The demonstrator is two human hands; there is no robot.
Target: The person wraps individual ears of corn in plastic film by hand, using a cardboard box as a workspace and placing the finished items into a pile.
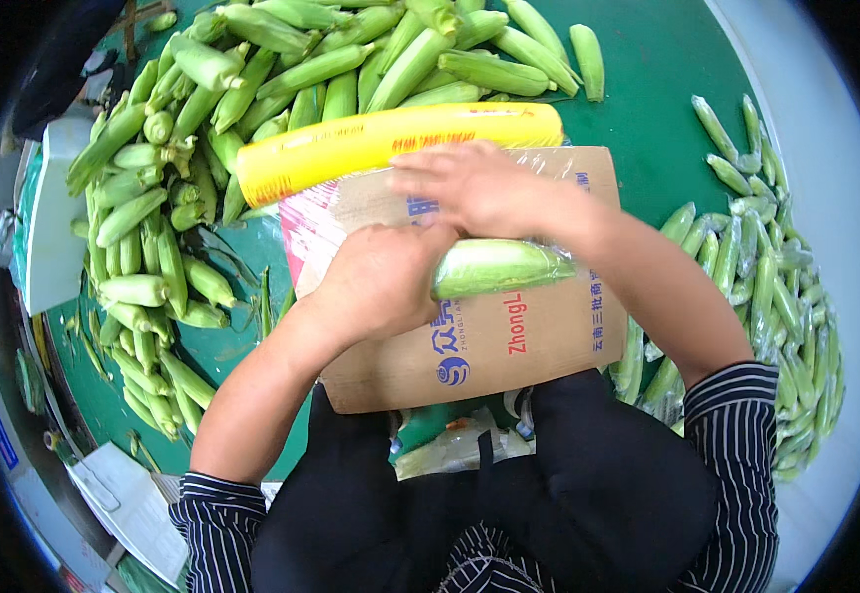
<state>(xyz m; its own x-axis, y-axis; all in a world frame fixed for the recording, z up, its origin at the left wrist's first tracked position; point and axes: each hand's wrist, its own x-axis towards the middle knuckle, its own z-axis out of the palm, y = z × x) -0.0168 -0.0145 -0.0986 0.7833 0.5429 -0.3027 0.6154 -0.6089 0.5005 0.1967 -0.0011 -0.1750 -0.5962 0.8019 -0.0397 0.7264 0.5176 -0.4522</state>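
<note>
A green ear of corn in its husk (504, 268) lies under clear plastic film on a flat cardboard sheet (400, 370) across my lap. My left hand (382, 278) is curled around the ear's left end. Above the ear, my right hand (467, 185) is stretched out, blurred, over the film, its fingers reaching towards the roll. Whether it pinches the film cannot be told. A yellow printed roll of cling film (400, 141) lies slantwise along the far edge of the cardboard, with film spread from it over the sheet.
Unwrapped ears of corn (130, 215) are heaped at the left and far side of the green surface (645, 133). Film-wrapped ears (763, 289) form a pile at the right. A white foam box (63, 222) stands at the far left. Loose husk strips lie near the left heap.
</note>
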